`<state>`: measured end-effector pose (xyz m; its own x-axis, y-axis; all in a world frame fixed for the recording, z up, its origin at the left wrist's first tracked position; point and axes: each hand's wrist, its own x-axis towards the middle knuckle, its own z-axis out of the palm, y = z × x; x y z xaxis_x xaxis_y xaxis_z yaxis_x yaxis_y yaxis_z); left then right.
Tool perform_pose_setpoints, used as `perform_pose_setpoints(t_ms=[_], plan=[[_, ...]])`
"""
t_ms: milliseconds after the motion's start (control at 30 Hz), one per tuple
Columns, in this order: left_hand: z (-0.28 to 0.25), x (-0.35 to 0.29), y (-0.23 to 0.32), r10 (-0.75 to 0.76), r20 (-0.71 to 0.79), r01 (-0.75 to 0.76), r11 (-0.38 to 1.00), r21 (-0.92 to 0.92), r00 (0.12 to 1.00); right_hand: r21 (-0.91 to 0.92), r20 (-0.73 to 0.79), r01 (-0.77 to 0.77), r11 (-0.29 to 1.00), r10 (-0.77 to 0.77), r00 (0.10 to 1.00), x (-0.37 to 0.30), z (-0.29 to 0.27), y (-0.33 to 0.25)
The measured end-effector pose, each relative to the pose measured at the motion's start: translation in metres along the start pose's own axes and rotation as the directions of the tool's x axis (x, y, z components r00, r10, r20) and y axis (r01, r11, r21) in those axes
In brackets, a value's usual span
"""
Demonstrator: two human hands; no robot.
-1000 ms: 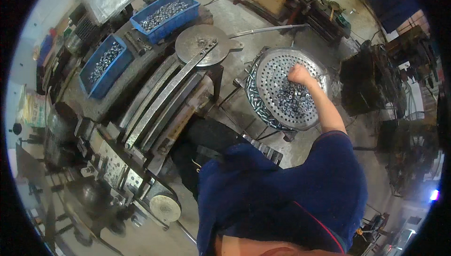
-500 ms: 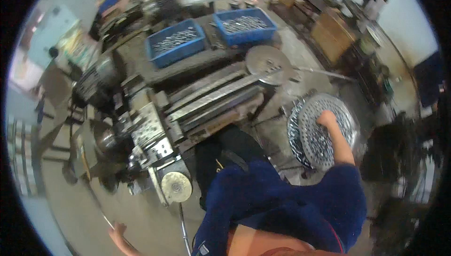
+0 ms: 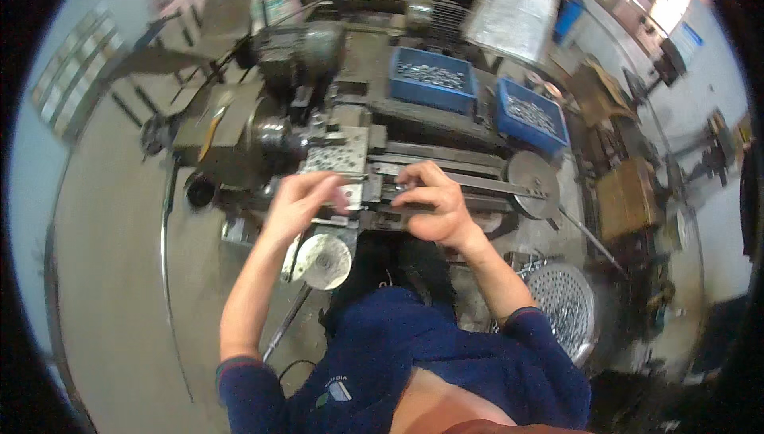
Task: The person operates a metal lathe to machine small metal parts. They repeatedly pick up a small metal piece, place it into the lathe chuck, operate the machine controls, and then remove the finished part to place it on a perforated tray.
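Observation:
In front of me is a metal lathe-like machine with a hole-dotted plate (image 3: 338,151) and a bright round chuck (image 3: 270,136). My left hand (image 3: 302,202) hovers over the near part of that plate, its fingers loosely stretched to the right, blurred and holding nothing I can see. Across a small gap, my right hand (image 3: 436,205) is above the machine's rails (image 3: 458,182), thumb and fingers curled round a small shiny metal part (image 3: 400,189). A perforated round metal basket (image 3: 563,295) holding many small metal pieces stands to the right, near my right elbow.
Two blue bins, one left (image 3: 434,98) and one right (image 3: 535,133), hold small metal parts behind the rails. A round disc (image 3: 533,186) with a long rod sits at the rails' right end. A pale handwheel (image 3: 328,261) is close by my left forearm.
My right hand has come from the perforated basket to the machine. My left hand has left the long lever at the lower left and risen to the plate. The view has turned.

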<state>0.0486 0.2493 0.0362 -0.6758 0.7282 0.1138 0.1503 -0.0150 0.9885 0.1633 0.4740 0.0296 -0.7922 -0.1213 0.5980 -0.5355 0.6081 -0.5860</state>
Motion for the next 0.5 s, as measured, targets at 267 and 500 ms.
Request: perform_pose_setpoints(t_ms=[267,500], plan=[[0.028,-0.003,-0.017,-0.066,0.079,0.098,0.844,-0.527,0.995,0.000,-0.054,0.118,0.993,-0.118,0.992,0.036,0.041,-0.032],[0.012,-0.003,-0.002,-0.034,-0.109,0.054,0.981,0.185,0.993,-0.058,0.108,0.139,0.989,-0.133,0.985,0.045,0.046,-0.024]])
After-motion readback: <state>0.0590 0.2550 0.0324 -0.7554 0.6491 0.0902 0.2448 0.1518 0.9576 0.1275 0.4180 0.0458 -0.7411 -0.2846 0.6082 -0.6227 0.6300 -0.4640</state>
